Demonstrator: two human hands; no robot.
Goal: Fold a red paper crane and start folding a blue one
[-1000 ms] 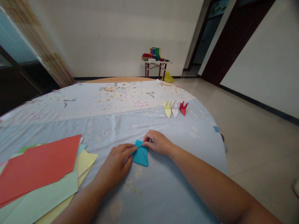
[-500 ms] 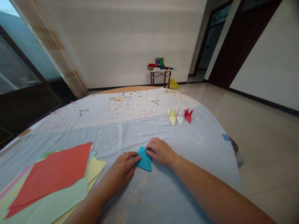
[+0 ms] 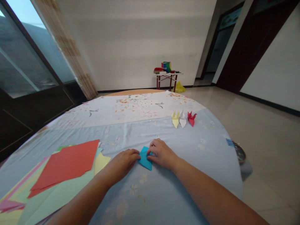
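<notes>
A small folded piece of blue paper (image 3: 145, 160) lies on the light blue tablecloth in front of me, its narrow point toward me. At its left edge, my left hand (image 3: 127, 161) pinches the paper between thumb and fingers. My right hand (image 3: 161, 153) grips the right edge, fingers curled and thumb beneath them. Part of the blue paper is covered by the right fingertips. Farther off to the right stand three folded paper cranes in a row: a yellow one (image 3: 175, 119), a white one (image 3: 182, 119) and a red one (image 3: 192, 118).
Left of my hands lies a stack of coloured paper, with red sheets (image 3: 67, 165) over pale green ones (image 3: 63, 197). The round table wears a floral tablecloth (image 3: 131, 125). By the far wall is a small table (image 3: 167, 75) bearing several items, with a yellow bag (image 3: 180, 87) beside it.
My left fingers have drawn back to the blue paper's left edge, and my right thumb has moved lower along its right side. The whole view has shifted slightly.
</notes>
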